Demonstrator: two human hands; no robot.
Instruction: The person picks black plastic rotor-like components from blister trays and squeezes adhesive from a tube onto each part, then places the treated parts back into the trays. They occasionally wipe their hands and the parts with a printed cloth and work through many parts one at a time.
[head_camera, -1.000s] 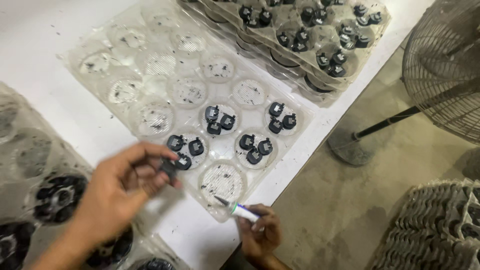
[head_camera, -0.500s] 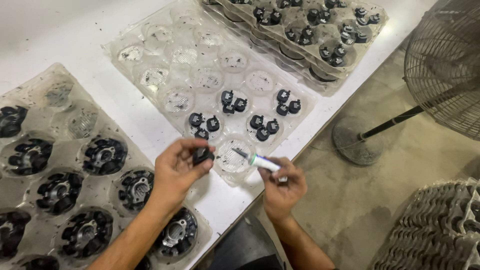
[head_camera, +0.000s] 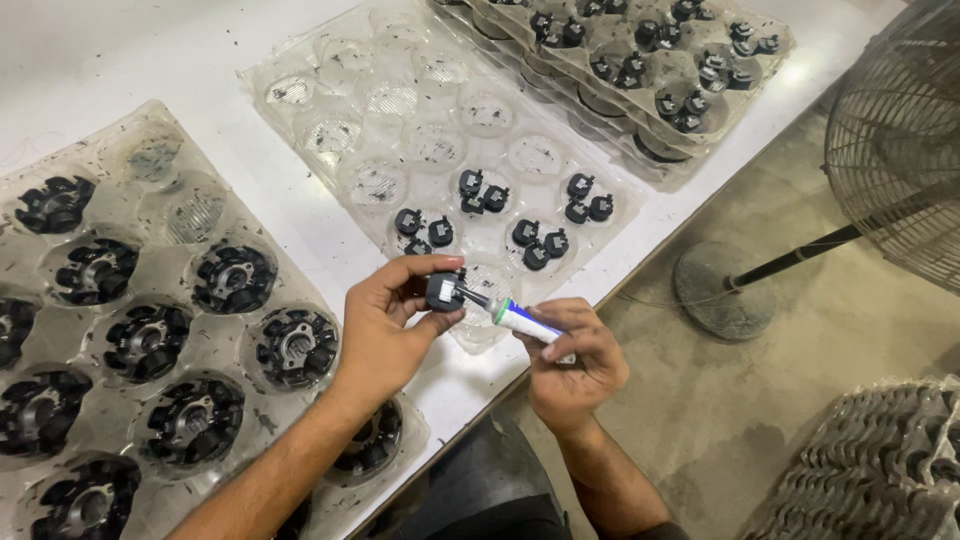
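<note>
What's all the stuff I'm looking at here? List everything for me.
small part: one, black, pinched in left hand
tube: one, white with green band, in right hand, nozzle at the part
clear tray: one, centre of white table, four pockets hold small black parts
tray of round black wound parts: one, left
stacked trays: top, holding small black parts
fan: one, metal, on floor right
grey tray stack: bottom right
left hand: one
right hand: one
</note>
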